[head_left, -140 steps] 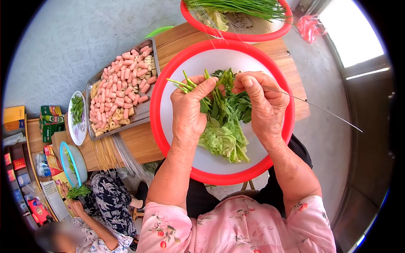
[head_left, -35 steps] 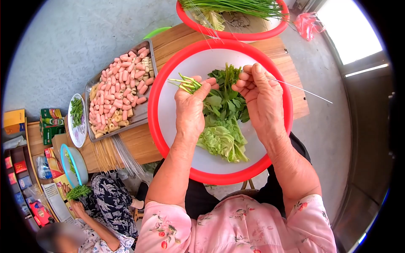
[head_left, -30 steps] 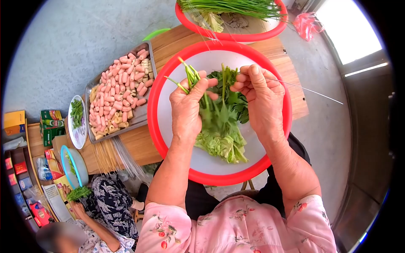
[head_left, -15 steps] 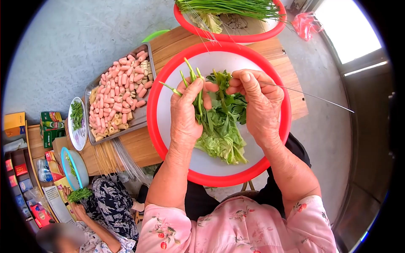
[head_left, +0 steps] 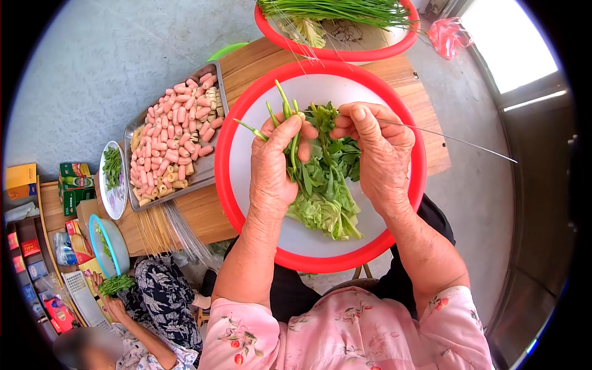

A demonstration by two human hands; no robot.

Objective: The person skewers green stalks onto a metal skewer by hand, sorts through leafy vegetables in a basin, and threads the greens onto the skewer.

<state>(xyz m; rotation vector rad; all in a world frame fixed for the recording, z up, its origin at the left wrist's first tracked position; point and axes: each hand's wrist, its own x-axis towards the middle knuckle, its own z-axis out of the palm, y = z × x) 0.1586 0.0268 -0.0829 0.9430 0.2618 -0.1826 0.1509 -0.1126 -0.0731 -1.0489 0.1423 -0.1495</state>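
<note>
Above a white basin with a red rim [head_left: 229,179], both my hands work with leafy greens. My left hand [head_left: 271,169] is closed on several green stems [head_left: 283,98], whose cut ends point up past the thumb. My right hand [head_left: 385,163] pinches a thin metal skewer [head_left: 462,143], which sticks out to the right. Dark green folded leaves [head_left: 322,115] sit between the hands, by the right fingertips; the skewer's other end is hidden there. Pale lettuce leaves [head_left: 327,213] lie in the basin below.
A metal tray [head_left: 200,179] of small pink sausages stands left on the wooden table [head_left: 425,105], beside a plate of greens [head_left: 113,169] and loose skewers [head_left: 179,231]. Another red-rimmed basin [head_left: 364,57] holds long green stalks. At lower left, a person's hand [head_left: 115,308] holds greens.
My left hand and the stems have shifted slightly to the right, and the stem tips stand a little higher. My right hand and the skewer stay in place.
</note>
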